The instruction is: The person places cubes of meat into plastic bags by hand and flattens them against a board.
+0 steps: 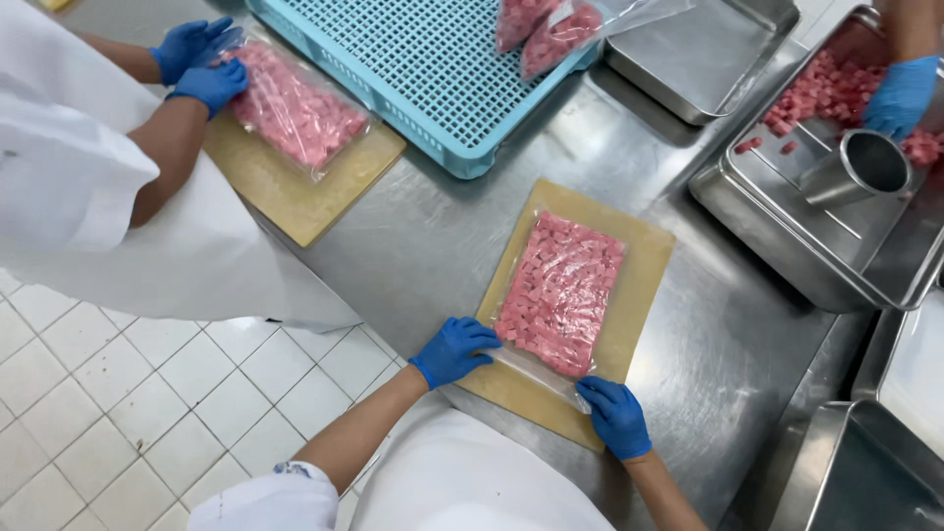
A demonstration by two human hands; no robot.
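A clear plastic bag of pink meat cubes [560, 290] is lying flat on a tan cutting board [639, 285], and that board is sitting on the steel counter [433, 236]. The bag's long axis is running from its near end by the person's body up and slightly rightward toward the blue perforated tray [413, 69] beyond the board. Both gloved hands are working at the bag's near end, well apart from each other: the left hand [452, 349] is pressing on the near left corner with its fingers curled over the edge, and the right hand [615, 413] is pinching the empty film at the near right corner. The filled part of the bag is stretching away from both hands. Left of the board, a co-worker's gloved hands [202, 64] are handling a second bag [295, 103] on another board.
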